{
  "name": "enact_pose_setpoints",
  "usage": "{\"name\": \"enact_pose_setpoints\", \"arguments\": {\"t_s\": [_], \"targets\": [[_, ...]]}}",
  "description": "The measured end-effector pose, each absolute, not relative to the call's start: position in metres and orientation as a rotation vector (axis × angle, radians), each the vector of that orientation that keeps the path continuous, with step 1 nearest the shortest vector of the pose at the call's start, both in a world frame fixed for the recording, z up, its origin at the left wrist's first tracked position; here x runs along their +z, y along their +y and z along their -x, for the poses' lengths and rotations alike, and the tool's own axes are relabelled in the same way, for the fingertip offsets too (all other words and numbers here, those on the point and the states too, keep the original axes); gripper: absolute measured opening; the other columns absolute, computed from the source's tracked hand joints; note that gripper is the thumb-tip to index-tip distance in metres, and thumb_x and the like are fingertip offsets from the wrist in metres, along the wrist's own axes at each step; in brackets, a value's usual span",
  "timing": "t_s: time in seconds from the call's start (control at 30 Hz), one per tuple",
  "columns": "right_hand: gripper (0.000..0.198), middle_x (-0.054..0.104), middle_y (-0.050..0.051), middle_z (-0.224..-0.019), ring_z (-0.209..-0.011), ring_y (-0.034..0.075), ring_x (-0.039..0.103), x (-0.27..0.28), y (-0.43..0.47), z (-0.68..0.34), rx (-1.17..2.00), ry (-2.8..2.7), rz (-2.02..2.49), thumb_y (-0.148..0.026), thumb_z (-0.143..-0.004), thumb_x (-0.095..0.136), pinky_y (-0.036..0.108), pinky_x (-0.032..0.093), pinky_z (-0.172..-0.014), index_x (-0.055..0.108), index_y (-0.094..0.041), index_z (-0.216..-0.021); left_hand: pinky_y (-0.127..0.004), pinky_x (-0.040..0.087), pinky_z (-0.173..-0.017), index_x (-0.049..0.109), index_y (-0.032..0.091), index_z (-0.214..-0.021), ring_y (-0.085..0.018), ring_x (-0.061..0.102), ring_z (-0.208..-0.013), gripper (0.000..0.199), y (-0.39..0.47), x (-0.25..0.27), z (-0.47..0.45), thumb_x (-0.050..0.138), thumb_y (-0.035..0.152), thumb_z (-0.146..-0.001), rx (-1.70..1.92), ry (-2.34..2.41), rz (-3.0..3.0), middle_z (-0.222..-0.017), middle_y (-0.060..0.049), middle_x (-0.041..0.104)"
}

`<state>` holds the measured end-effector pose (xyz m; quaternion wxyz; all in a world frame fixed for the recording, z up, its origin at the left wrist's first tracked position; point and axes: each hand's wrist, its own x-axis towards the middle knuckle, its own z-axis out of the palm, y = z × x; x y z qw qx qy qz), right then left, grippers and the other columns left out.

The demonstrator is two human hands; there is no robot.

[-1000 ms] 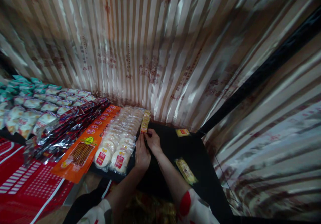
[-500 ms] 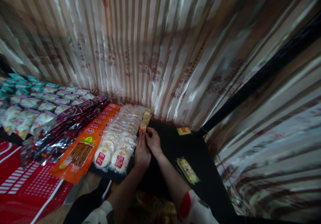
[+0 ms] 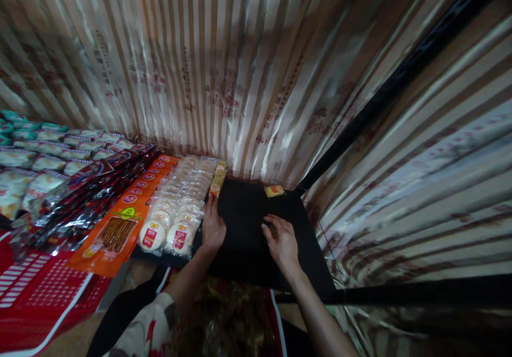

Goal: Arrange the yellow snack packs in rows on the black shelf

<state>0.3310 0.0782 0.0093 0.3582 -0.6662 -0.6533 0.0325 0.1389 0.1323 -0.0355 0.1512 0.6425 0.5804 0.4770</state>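
My left hand (image 3: pixel 214 225) reaches forward, its fingers stretched out and the tips against the front end of a row of yellow snack packets (image 3: pixel 218 178). Two columns of round white rice crackers (image 3: pixel 179 237) in clear wrappers lie just left of that hand. Over the black tabletop (image 3: pixel 240 229), my right hand (image 3: pixel 283 240) has its thumb and forefinger curved and apart. Nothing shows between those two fingers; the space under the palm is hidden. Beyond it, a single yellow packet (image 3: pixel 274 191) with a red label lies near the back edge.
Left of the crackers are an orange snack bag (image 3: pixel 116 234), dark shiny packs (image 3: pixel 92 197) and rows of white packets (image 3: pixel 48 162). A red basket (image 3: pixel 44 293) stands at front left. Striped sheeting (image 3: pixel 224 80) hangs behind, crossed by a black pole (image 3: pixel 380 96).
My right hand has left the yellow row and moved right and nearer. The near loose yellow packet no longer shows. My left hand stays at the row; the view has shifted.
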Motion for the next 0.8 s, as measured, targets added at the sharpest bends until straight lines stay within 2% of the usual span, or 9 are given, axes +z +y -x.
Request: {"name": "enact_pose_setpoints", "arguments": {"t_s": [0.13, 0.3, 0.43, 0.6, 0.7, 0.8], "targets": [[0.028, 0.064, 0.01, -0.103, -0.099, 0.027, 0.054, -0.001, 0.049, -0.359, 0.06, -1.73, 1.851, -0.037, -0.078, 0.053, 0.041, 0.042, -0.088, 0.064, -0.021, -0.099, -0.047, 0.032, -0.108, 0.047, 0.01, -0.121, -0.025, 0.037, -0.128, 0.052, 0.13, -0.033, -0.138, 0.038, -0.001, -0.071, 1.362, 1.682, -1.912, -0.136, -0.015, 0.043], [0.033, 0.066, 0.009, -0.1, -0.091, 0.026, 0.058, -0.004, 0.031, -0.353, 0.219, -1.708, 1.884, -0.035, -0.076, 0.053, 0.039, 0.045, -0.082, 0.062, -0.024, -0.106, -0.044, 0.038, -0.105, 0.056, 0.014, -0.11, -0.023, 0.043, -0.122, 0.045, 0.119, -0.023, -0.138, 0.041, 0.0, -0.071, 1.34, 1.648, -1.982, -0.128, -0.011, 0.051], [0.03, 0.068, 0.007, -0.088, -0.083, 0.025, 0.062, 0.002, 0.034, -0.329, 0.58, -1.419, 1.778, -0.042, -0.073, 0.056, 0.037, 0.047, -0.077, 0.064, -0.024, -0.096, -0.041, 0.042, -0.102, 0.062, 0.018, -0.097, -0.02, 0.051, -0.113, 0.037, 0.1, -0.017, -0.143, 0.042, 0.002, -0.072, 1.251, 1.587, -1.897, -0.119, -0.007, 0.059], [0.037, 0.068, 0.005, -0.082, -0.076, 0.022, 0.064, 0.008, 0.046, -0.296, 1.188, -0.827, 1.398, -0.051, -0.066, 0.061, 0.031, 0.05, -0.065, 0.06, -0.021, -0.087, -0.033, 0.047, -0.094, 0.062, 0.02, -0.101, -0.016, 0.06, -0.101, 0.028, 0.069, -0.006, -0.156, 0.041, 0.017, -0.082, 1.156, 1.466, -1.612, -0.106, -0.004, 0.065], [0.037, 0.068, 0.005, -0.083, -0.078, 0.021, 0.065, 0.012, 0.049, -0.277, 1.324, -0.647, 1.264, -0.049, -0.06, 0.068, 0.03, 0.052, -0.064, 0.059, -0.021, -0.083, -0.029, 0.052, -0.081, 0.059, 0.019, -0.105, -0.015, 0.063, -0.089, 0.028, 0.059, 0.001, -0.163, 0.044, 0.021, -0.082, 1.136, 1.364, -1.47, -0.105, -0.006, 0.066], [0.041, 0.068, 0.007, -0.086, -0.079, 0.022, 0.065, 0.019, 0.05, -0.262, 1.353, -0.701, 1.239, -0.055, -0.064, 0.065, 0.031, 0.052, -0.064, 0.061, -0.02, -0.086, -0.027, 0.052, -0.074, 0.056, 0.019, -0.109, -0.013, 0.063, -0.083, 0.031, 0.056, 0.006, -0.164, 0.048, 0.02, -0.079, 1.161, 1.327, -1.37, -0.104, -0.006, 0.066]]}}
